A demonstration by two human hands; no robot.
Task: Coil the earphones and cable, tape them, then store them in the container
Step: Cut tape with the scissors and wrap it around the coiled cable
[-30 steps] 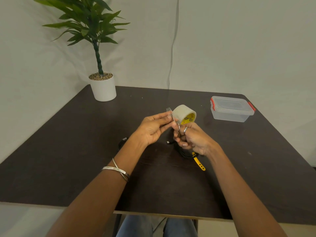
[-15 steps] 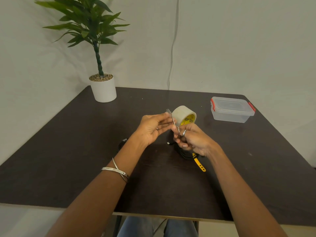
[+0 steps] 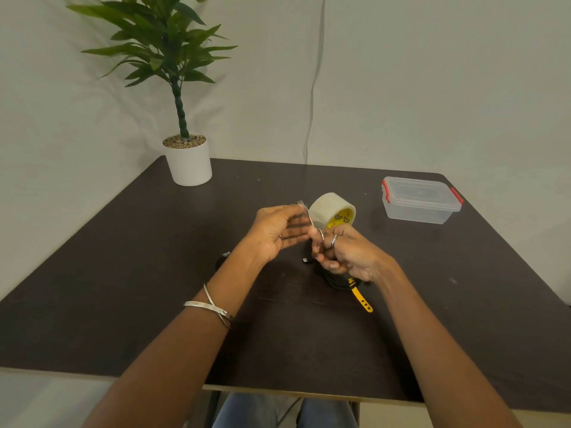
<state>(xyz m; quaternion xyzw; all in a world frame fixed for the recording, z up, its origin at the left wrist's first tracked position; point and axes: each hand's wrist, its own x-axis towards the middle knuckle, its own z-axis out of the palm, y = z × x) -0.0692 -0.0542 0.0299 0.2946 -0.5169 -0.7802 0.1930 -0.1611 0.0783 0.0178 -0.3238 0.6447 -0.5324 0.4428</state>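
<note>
While the right hand (image 3: pixel 346 257) grips the black coiled cable (image 3: pixel 335 281) just above the middle of the tabletop (image 3: pixel 123 288), the left hand (image 3: pixel 278 233) pinches the free end of a clear tape strip (image 3: pixel 304 208) between thumb and fingertips. Compared with a second ago, the left hand has turned slightly and its fingers have spread, drawing the strip taut toward the coil; the tape roll (image 3: pixel 333 210) lies unmoved on the tabletop just behind both hands. A yellow strap (image 3: pixel 361 299) hangs from the coil toward the near edge. The change suggests that the strip is being brought round the coil, so the taping step for the cable is under way rather than complete. A second dark bundle (image 3: pixel 223 259), probably the earphones, lies partly hidden beside the left forearm. The container (image 3: pixel 420 203) stands lidded near the far right corner, well apart from the hands; storing has not begun. A potted plant (image 3: pixel 185 149) occupies the far left corner.
</note>
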